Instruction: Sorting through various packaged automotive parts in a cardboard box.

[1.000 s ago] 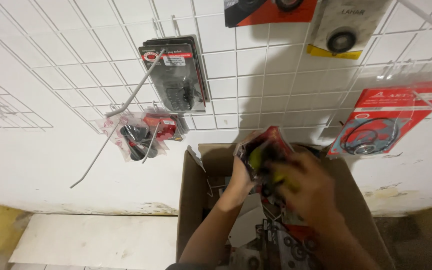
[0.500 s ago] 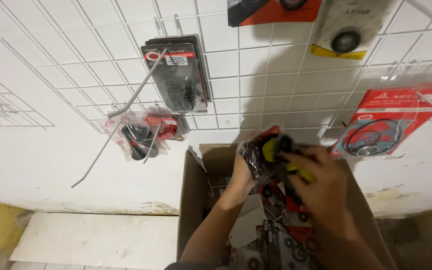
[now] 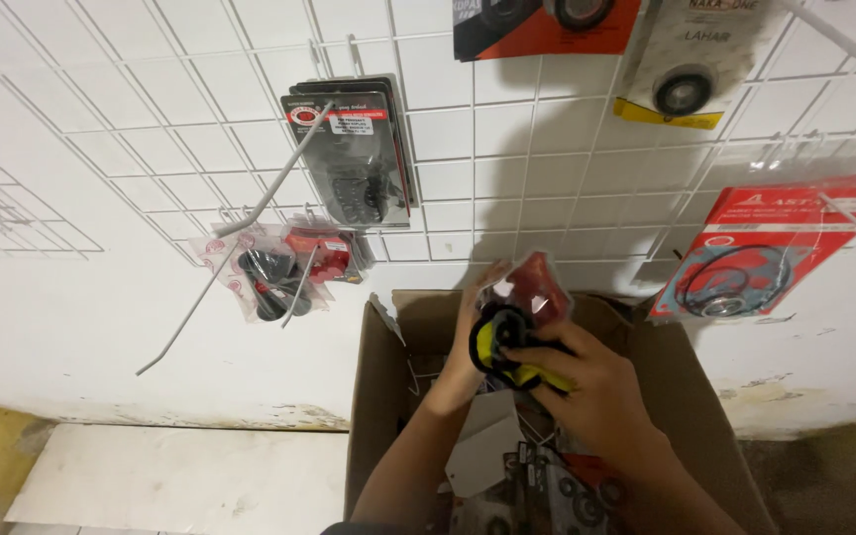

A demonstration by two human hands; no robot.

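Both my hands hold a clear plastic packet (image 3: 522, 317) with a red header and a black-and-yellow part inside, just above an open cardboard box (image 3: 383, 396). My left hand (image 3: 468, 342) grips the packet's left side from behind. Over its front, my right hand (image 3: 591, 391) has its fingers wrapped on the yellow part. The box holds several more packets (image 3: 537, 485) with red cards and black rings.
A white wire grid (image 3: 468, 159) on the wall carries hanging packets: a black blister pack (image 3: 354, 149), red-and-black bags (image 3: 284, 267), a red card with black rings (image 3: 745, 263), more at top. Long metal hooks (image 3: 260, 203) stick out toward me. A pale board (image 3: 180, 476) lies at lower left.
The packet has risen a little and turned between my hands; my right hand has shifted its fingers over the yellow part. The view has tilted slightly.
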